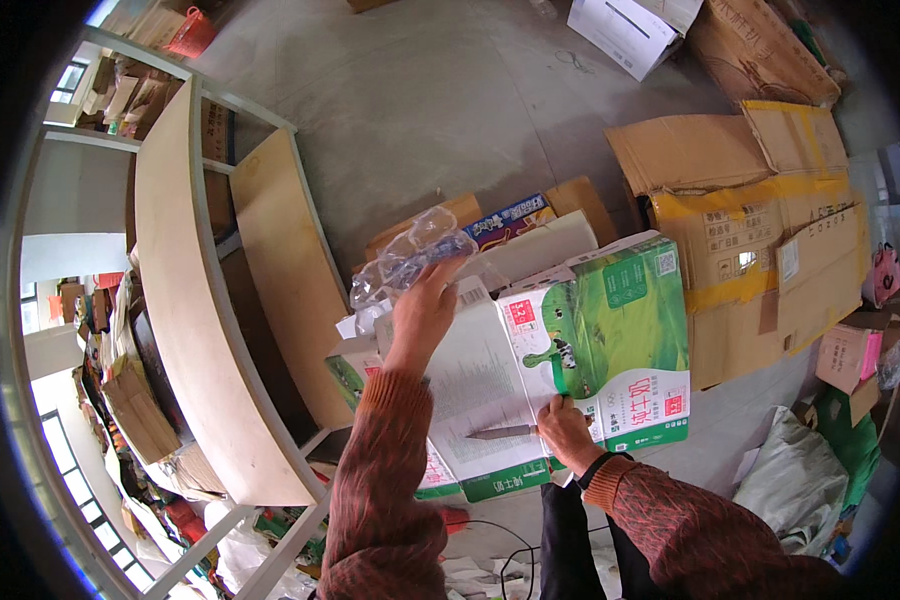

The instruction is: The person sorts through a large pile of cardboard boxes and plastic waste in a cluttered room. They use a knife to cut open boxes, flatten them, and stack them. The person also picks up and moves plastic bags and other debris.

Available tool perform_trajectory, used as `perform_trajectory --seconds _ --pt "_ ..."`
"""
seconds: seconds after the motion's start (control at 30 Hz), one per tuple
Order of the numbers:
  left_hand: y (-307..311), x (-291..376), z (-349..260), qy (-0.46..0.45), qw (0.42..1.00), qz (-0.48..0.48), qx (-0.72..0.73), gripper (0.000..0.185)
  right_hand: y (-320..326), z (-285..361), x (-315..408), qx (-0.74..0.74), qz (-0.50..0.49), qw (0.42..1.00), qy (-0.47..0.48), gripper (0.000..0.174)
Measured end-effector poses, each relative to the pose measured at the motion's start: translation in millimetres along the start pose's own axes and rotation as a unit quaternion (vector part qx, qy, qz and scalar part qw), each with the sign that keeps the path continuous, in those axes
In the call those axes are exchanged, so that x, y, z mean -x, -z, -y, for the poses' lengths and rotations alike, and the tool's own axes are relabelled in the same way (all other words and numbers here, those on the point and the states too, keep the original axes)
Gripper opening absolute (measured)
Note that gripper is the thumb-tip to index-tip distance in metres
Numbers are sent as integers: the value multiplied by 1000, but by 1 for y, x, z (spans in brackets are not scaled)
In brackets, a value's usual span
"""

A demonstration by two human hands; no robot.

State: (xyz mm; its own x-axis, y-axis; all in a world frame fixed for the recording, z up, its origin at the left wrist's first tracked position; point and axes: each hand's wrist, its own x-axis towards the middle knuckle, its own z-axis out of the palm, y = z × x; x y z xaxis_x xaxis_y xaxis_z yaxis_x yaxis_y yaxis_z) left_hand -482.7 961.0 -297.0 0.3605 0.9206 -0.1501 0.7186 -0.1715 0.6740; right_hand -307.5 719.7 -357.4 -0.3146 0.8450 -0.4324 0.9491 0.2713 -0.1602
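Observation:
My right hand (pixel 568 433) grips the handle of a knife (pixel 501 433), whose blade points left across an opened-out milk carton box (pixel 622 322). The box has green and white panels with a cow picture and printed writing. Higher up, my left hand (pixel 426 309) reaches over the box's far left part, fingers stretched out at crumpled clear plastic packaging (pixel 412 255). Its fingertips meet the plastic, but whether they grasp it is hidden. Just beyond the box, a dark blue printed carton (pixel 511 220) and brown cardboard flaps (pixel 581 202) show.
A large flattened brown cardboard box (pixel 750 255) with yellow tape lies to the right. A white-framed shelf rack with wooden boards (pixel 187 300) stands close on the left. White sacking (pixel 791 480) lies at lower right, and a black cable (pixel 521 559) is on the floor near my legs.

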Motion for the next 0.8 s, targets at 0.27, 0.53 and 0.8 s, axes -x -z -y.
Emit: perform_trajectory --seconds 0.27,0.53,0.8 --pt "-74 -68 3 -23 927 257 -273 29 -3 -1 2 -17 -6 1000 -11 31" --pt "-34 -67 -16 -82 907 255 -326 14 -5 1 10 -22 -39 999 -24 25" --pt "128 -68 10 71 870 82 -481 17 -12 4 11 -11 -14 999 -37 27"
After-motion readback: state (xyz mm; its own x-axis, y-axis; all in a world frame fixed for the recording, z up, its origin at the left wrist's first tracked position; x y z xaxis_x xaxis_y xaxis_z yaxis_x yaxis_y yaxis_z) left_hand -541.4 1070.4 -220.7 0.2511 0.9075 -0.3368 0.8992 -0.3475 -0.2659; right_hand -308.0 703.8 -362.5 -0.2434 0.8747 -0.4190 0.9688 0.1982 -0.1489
